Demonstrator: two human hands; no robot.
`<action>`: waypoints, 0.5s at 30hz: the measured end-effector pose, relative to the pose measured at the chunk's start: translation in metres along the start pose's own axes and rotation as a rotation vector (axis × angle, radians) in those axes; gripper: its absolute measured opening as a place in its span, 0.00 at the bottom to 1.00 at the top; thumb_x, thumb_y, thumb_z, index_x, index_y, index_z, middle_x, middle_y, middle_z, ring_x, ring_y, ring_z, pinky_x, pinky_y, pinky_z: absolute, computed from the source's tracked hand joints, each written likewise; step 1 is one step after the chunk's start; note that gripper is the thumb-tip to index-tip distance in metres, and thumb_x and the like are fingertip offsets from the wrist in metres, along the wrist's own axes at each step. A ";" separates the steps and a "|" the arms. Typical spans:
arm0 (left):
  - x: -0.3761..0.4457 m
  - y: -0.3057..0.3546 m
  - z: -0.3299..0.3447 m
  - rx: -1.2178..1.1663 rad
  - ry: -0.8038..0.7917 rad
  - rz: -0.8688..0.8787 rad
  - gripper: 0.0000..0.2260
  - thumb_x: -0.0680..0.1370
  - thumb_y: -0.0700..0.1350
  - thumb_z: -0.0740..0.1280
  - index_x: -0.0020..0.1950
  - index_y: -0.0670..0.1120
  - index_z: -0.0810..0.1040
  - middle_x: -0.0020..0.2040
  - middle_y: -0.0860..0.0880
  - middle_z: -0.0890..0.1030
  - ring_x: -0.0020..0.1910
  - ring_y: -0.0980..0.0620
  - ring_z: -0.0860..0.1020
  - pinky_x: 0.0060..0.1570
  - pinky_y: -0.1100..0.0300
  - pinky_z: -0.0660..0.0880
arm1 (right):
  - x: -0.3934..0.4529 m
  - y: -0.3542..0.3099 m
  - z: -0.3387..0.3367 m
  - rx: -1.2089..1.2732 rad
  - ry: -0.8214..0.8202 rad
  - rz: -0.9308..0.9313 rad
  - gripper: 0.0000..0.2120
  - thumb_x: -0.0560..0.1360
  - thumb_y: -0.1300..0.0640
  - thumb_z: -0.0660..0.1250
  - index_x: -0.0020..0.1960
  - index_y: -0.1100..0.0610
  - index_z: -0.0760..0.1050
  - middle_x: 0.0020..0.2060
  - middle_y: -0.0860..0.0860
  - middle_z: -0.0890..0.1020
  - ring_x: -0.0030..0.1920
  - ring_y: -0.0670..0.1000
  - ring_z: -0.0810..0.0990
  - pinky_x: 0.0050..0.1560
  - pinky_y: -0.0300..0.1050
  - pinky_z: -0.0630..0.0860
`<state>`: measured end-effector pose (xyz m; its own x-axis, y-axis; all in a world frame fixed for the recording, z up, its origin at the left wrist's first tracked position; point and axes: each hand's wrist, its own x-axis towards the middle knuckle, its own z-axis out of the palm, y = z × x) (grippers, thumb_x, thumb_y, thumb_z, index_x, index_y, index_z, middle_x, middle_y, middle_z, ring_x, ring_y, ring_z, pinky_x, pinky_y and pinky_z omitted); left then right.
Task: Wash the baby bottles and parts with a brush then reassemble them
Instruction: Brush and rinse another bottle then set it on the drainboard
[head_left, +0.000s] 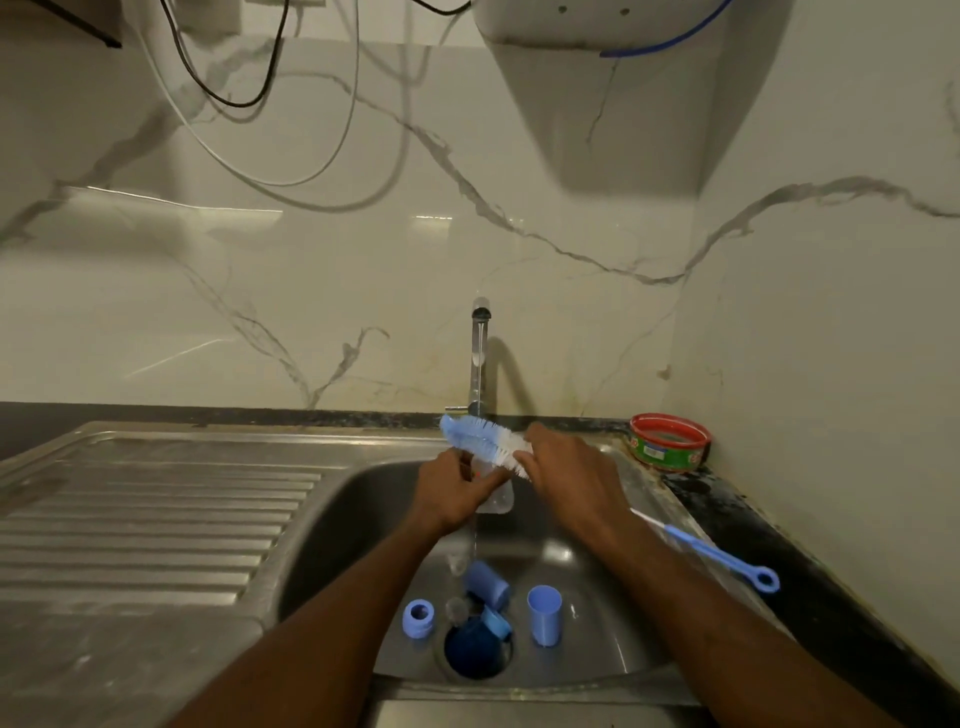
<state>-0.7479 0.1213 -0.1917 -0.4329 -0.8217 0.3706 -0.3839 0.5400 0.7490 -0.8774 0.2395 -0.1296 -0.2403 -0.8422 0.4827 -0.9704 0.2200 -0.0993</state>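
Note:
Over the steel sink my left hand grips a clear baby bottle, its base pointing down. My right hand holds a blue and white bottle brush just above the bottle; its bristle head points left, under the tap. On the sink floor lie a blue ring, a blue cap on its side, an upright blue cap and another blue part by the drain. The brush handle is hidden by my right hand.
A chrome tap stands behind the sink, with a thin stream of water falling below the bottle. A thin blue nipple brush lies on the sink's right rim. A red and green tub sits in the back right corner. A ribbed drainboard lies to the left.

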 end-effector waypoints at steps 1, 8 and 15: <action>0.000 0.001 0.000 0.012 -0.012 0.002 0.23 0.74 0.68 0.68 0.52 0.48 0.78 0.45 0.50 0.83 0.43 0.55 0.82 0.49 0.53 0.82 | 0.003 0.003 -0.001 -0.013 -0.011 0.030 0.13 0.83 0.47 0.62 0.64 0.52 0.70 0.57 0.51 0.80 0.53 0.54 0.81 0.44 0.47 0.72; 0.001 -0.012 -0.013 0.500 0.099 0.077 0.27 0.70 0.61 0.77 0.66 0.57 0.75 0.60 0.53 0.76 0.62 0.50 0.70 0.57 0.54 0.74 | 0.002 0.036 -0.002 -0.216 0.118 0.163 0.07 0.81 0.55 0.65 0.58 0.53 0.73 0.50 0.52 0.84 0.45 0.55 0.84 0.35 0.47 0.70; 0.012 -0.019 -0.015 0.975 -0.003 0.372 0.26 0.70 0.49 0.78 0.67 0.58 0.76 0.68 0.52 0.71 0.69 0.46 0.65 0.66 0.51 0.69 | -0.004 0.041 -0.001 -0.223 0.077 0.151 0.08 0.82 0.53 0.64 0.58 0.52 0.77 0.53 0.52 0.84 0.51 0.55 0.84 0.39 0.46 0.68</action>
<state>-0.7332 0.0982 -0.1929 -0.6606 -0.5733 0.4846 -0.7170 0.6731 -0.1811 -0.9166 0.2526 -0.1346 -0.3716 -0.7535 0.5423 -0.8927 0.4505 0.0143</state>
